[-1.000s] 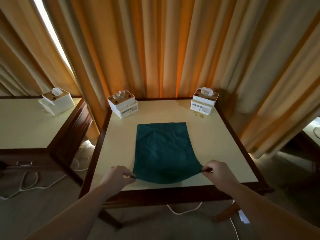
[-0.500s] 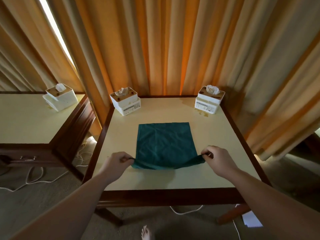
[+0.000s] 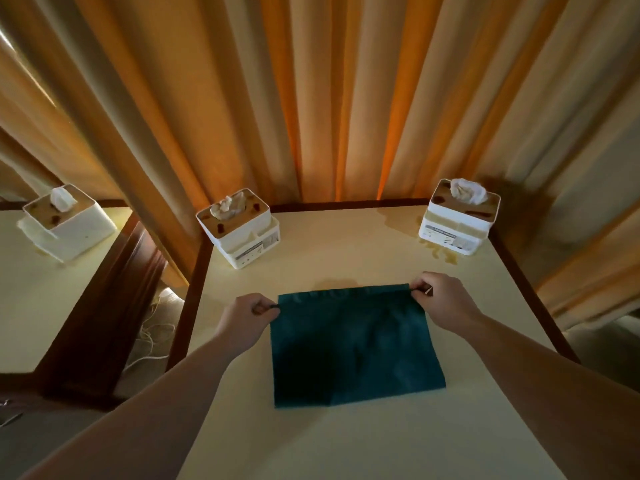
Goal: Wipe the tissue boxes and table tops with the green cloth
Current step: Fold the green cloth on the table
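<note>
Both hands are pinching the far corners of the green cloth (image 3: 353, 344): the left hand (image 3: 247, 317) is holding the corner at centre left of the frame, the right hand (image 3: 441, 301) the corner at centre right. The cloth is lying doubled and flat on the cream table top (image 3: 346, 445) in the middle of the frame. I am judging that the person is folding the cloth into a pad, so wiping is not yet beginning. The next move is calling for pressing the fold flat and gathering the pad in one hand. Two tissue boxes are standing at the back corners, one (image 3: 242, 230) at left and one (image 3: 459, 216) at right, where brownish stains (image 3: 440, 252) are marking the surface. Another box (image 3: 67, 220) is sitting on a second table (image 3: 41, 306) at the left edge. Orange curtains (image 3: 329, 98) are filling the upper frame.
</note>
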`<state>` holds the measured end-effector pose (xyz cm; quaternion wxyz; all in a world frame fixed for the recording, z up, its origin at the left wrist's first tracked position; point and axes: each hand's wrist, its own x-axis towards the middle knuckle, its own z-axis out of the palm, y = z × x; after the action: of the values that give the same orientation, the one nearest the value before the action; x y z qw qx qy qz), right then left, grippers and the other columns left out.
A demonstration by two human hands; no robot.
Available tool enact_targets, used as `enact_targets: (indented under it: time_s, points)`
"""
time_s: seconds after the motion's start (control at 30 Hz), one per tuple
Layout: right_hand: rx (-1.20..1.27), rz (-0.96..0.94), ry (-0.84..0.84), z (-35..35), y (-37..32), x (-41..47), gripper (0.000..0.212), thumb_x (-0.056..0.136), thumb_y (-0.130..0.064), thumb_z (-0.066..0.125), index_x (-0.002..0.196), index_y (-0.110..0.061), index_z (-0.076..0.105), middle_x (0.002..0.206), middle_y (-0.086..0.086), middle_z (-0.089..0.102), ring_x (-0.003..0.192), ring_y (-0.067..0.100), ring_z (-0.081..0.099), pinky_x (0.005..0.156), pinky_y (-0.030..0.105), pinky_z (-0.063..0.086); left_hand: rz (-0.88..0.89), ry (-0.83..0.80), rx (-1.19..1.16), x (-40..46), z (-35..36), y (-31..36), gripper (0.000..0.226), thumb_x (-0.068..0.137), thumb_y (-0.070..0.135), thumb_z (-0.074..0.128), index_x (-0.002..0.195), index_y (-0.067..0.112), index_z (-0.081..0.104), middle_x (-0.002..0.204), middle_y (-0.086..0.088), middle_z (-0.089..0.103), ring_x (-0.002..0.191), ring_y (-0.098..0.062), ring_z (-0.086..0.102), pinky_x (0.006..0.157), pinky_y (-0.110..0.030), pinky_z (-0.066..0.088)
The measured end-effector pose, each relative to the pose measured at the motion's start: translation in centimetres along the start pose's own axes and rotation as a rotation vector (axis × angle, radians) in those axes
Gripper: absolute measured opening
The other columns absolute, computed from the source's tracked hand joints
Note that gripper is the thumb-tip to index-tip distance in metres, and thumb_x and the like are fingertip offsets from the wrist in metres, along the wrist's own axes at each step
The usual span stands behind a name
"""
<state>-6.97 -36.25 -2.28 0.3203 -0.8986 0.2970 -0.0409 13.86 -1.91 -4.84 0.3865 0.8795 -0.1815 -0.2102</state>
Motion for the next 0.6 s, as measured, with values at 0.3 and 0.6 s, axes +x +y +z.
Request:
enact_targets:
  time_s: [0.3,0.6]
  points:
    - [-0.029,0.126,-0.042,2.4,1.1,5.6,0.011,0.096,-0.011,0.066,0.094,-0.020,0.071,0.090,-0.008,0.069,0.087,0.013,0.064,0.068,0.017,0.043,-0.050,-0.046,0.145,7.3,2.0,-1.0,0.007,0.090,0.028,0.078,0.085,0.030,0.073,0.082,0.010,0.071,0.079,-0.009,0.064,0.065,-0.024,0.046]
    - [-0.212,-0.033,-0.103,8.0,-3.1,1.0,0.024,0.099,-0.037,0.064,0.120,-0.024,0.064,0.115,-0.009,0.048,0.104,0.008,0.047,0.076,0.026,0.045,0.011,-0.030,0.272,6.4,3.1,-2.1,0.030,0.096,0.033,0.069,0.125,0.026,0.064,0.116,0.006,0.051,0.101,-0.019,0.058,0.088,-0.037,0.051]
